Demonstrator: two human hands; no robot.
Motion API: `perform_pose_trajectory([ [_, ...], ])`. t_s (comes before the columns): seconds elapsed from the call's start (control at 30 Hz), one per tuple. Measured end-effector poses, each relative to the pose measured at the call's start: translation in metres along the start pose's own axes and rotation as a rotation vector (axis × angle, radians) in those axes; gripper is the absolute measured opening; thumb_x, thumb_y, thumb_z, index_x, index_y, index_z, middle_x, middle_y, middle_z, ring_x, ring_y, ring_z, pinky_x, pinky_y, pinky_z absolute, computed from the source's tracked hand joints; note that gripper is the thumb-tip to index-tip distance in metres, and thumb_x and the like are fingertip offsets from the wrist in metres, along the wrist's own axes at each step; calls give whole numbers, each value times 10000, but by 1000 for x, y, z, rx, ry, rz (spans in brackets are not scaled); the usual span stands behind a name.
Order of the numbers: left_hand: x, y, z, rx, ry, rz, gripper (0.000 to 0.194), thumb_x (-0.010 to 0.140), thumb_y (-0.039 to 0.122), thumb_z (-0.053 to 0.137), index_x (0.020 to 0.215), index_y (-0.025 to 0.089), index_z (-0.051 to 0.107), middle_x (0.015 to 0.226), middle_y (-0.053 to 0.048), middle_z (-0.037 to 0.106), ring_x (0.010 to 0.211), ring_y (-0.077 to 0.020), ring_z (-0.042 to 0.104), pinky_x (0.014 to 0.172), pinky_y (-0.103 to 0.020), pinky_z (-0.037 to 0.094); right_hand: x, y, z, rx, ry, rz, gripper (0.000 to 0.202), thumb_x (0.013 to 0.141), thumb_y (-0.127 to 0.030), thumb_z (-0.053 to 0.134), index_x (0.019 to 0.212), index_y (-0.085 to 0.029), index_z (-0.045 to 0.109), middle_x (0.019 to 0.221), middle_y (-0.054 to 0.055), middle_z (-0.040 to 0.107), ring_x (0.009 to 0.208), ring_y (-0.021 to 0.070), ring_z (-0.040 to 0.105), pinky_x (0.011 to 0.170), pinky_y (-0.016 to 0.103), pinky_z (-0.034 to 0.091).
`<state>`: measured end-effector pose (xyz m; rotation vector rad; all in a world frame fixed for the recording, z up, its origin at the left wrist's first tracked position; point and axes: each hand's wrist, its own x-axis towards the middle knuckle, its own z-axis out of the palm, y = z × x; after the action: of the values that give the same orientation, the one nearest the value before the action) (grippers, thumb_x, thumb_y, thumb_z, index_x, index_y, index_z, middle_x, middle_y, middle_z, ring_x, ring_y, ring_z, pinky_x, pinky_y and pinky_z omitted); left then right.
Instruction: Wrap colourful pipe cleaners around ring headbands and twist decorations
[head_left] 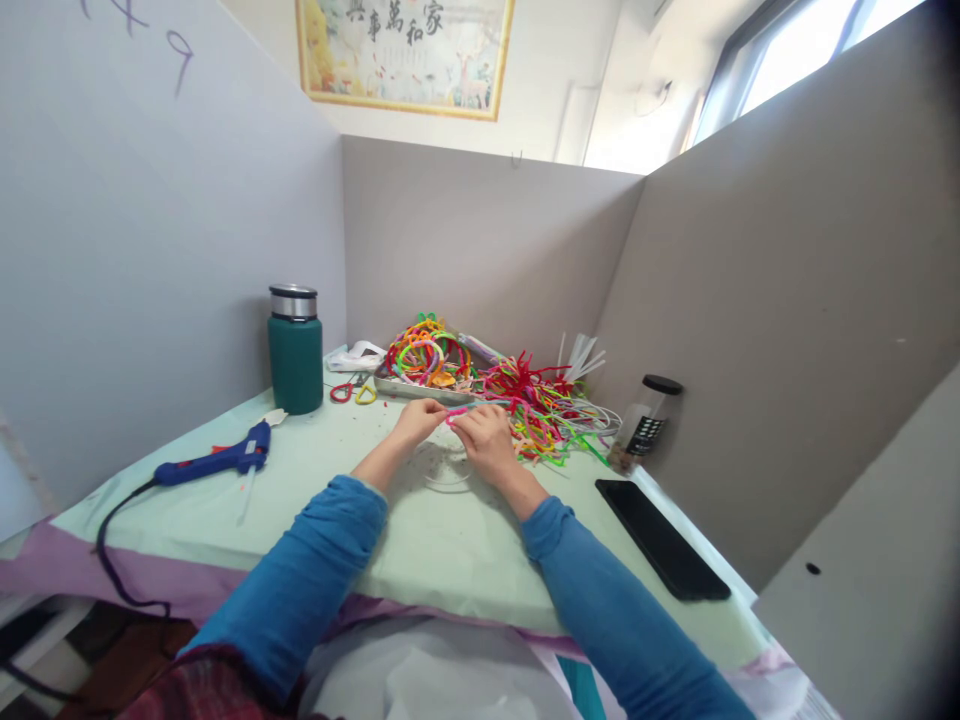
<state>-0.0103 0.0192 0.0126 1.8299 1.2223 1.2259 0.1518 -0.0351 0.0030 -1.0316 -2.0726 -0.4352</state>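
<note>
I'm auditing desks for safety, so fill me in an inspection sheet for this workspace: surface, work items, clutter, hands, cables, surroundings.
Surface: pale green cover, small specks scattered on it.
Work items: small pink piece between the hands.
Clutter: metal tray heaped with coloured loops; tangled fuzzy strands beside it; green bottle upright; black slab lying near the right edge.
Hands: left hand and right hand both pinch the pink piece.
Cables: black cord runs from the blue glue gun over the table edge.
Surroundings: grey partitions on three sides.
</note>
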Motion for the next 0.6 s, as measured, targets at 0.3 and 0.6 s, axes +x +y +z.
perform_pose_trajectory([
  [0.3, -5, 1, 2, 264, -167, 186, 261, 712, 370, 573, 680, 143, 700, 559, 5, 570, 555, -120, 442, 539, -238, 298, 1, 7, 5, 362, 101, 291, 229, 891, -333, 515, 873, -229, 718, 834, 30, 704, 777, 178, 595, 766, 297, 387],
  [0.6, -13, 10, 5, 163, -328, 225, 209, 690, 287, 563, 704, 129, 698, 589, -2, 608, 565, -117, 475, 544, -227, 341, 5, 22, 7, 634, 148, 602, 208, 734, -369, 601, 708, -186, 696, 755, 42, 689, 722, 187, 584, 694, 293, 433],
])
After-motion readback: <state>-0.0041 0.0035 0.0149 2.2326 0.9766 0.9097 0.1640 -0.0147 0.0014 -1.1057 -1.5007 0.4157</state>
